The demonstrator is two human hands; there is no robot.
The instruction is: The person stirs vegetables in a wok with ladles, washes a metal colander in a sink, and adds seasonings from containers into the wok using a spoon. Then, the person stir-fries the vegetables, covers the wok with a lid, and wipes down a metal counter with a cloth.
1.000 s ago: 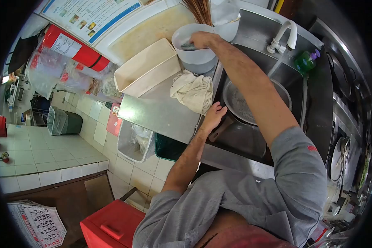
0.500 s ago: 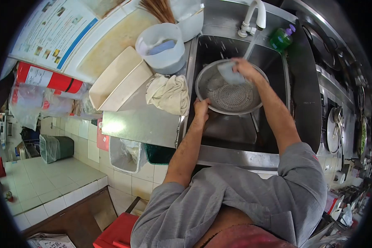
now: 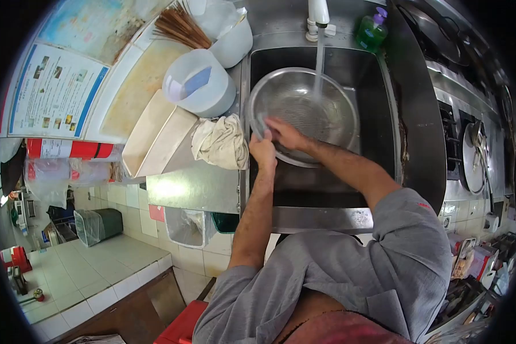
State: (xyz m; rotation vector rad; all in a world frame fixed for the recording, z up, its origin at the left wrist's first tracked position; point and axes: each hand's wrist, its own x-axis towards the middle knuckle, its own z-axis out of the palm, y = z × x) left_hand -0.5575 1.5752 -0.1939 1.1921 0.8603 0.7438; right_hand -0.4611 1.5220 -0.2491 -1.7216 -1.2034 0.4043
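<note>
Within the sink [image 3: 327,189], water [image 3: 320,63] runs into the metal bowl [image 3: 345,123]; our left hand [image 3: 262,152] holds its near-left rim; we cannot tell what our right hand [image 3: 286,135] grips. Far left, a tub [image 3: 218,94] holds a blue slab [image 3: 196,82]. Our right hand has swung nearer, leftward.

Passable at right of the metal bowl [image 3: 345,121]; blocked behind it by the faucet [image 3: 320,12], at left by the cloth [image 3: 219,143].
</note>
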